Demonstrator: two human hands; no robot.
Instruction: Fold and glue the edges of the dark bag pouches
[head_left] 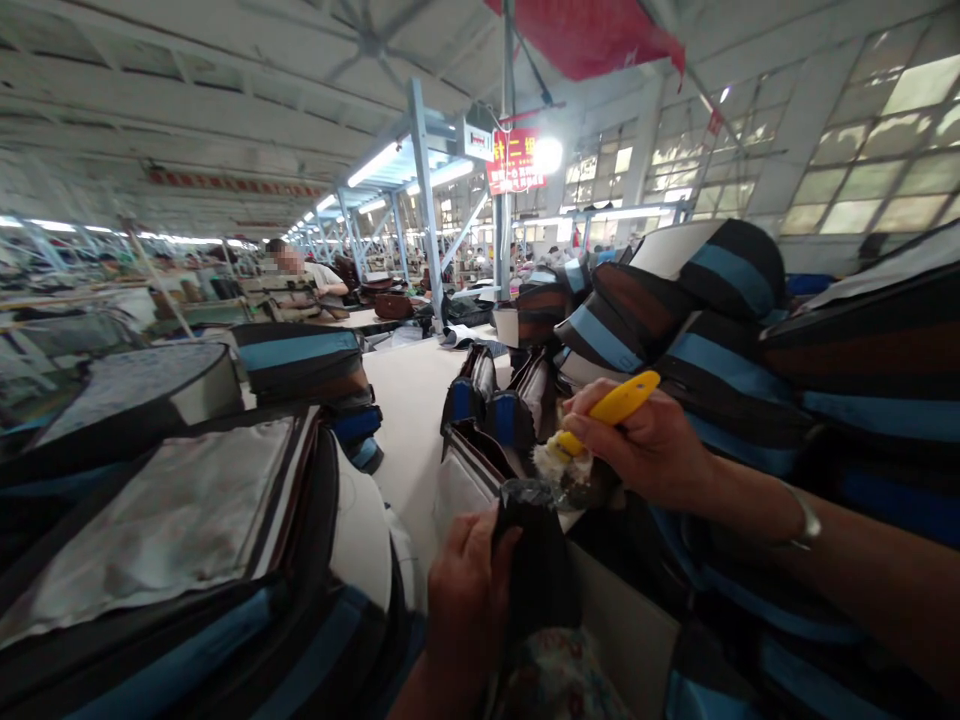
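Note:
My right hand (652, 445) is closed around the yellow handle of a brush (619, 405), whose pale, clumped bristles point down and left. Just below the bristles is a shiny, crumpled, film-like patch (529, 493); what it belongs to is hard to make out. My left hand (465, 590) grips the left edge of a black fabric piece (536, 570), thumb on its near face, and the piece stands close in front of me. Behind it, a part-made bag piece (469, 480) with a grey lining and brown edge stands on the white table (401, 400).
Stacked black bag parts with light blue bands rise on the left (300, 350) and right (727, 270). A grey lining piece (180, 500) lies over the near left pile. Further back, a person (307, 280) sits beside a blue metal frame (426, 200).

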